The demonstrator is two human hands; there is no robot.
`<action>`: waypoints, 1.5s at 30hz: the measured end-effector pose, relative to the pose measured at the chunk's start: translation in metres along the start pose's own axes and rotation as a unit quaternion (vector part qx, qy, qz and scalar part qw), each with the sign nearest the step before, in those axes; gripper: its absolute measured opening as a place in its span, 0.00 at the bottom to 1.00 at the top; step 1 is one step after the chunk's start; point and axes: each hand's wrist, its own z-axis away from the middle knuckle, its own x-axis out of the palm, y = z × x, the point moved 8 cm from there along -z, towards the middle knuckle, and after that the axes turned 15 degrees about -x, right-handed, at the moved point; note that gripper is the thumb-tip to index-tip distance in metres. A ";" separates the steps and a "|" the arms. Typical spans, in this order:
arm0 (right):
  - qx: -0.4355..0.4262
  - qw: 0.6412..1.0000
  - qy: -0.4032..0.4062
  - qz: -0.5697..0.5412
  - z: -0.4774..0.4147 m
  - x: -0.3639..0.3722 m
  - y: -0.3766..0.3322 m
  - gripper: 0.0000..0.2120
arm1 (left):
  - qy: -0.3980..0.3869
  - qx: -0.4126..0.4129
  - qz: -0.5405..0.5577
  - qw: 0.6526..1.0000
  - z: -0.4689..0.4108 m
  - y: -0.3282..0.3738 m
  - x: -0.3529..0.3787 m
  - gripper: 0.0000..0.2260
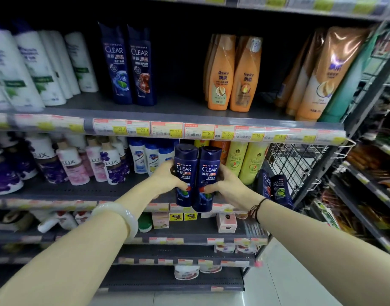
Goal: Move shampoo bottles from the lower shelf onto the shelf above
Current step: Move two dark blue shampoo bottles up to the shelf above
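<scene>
Two dark blue CLEAR shampoo bottles are held upright side by side in front of the lower shelf (pixel 83 191). My left hand (pixel 166 178) grips the left bottle (pixel 185 171). My right hand (pixel 228 184) grips the right bottle (pixel 208 173). On the shelf above (pixel 180 108) stand two more CLEAR bottles (pixel 128 65), with a bare gap to their right. Two further CLEAR bottles (pixel 275 189) remain at the right end of the lower shelf.
White bottles (pixel 35 69) fill the upper shelf's left, orange Rejoice bottles (pixel 233 74) its right. Lux bottles (pixel 90 164), white-and-blue bottles (pixel 145 157) and yellow bottles (pixel 247 160) line the lower shelf. A wire basket (pixel 300 164) hangs at the right end.
</scene>
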 end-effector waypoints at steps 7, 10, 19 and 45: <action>-0.063 0.996 -0.025 0.056 0.023 0.009 -0.049 0.31 | 0.003 0.051 -0.024 0.998 0.029 0.022 -0.021 0.26; -0.084 0.994 -0.032 0.065 0.024 0.014 -0.065 0.30 | 0.009 0.068 -0.037 0.997 0.041 0.033 -0.033 0.26; -0.165 0.983 -0.030 0.078 0.004 0.020 -0.144 0.32 | 0.056 0.123 -0.048 0.990 0.074 0.088 -0.088 0.25; -0.285 0.956 -0.007 0.076 -0.102 0.096 -0.249 0.30 | 0.212 0.154 0.035 0.965 0.057 0.136 -0.231 0.28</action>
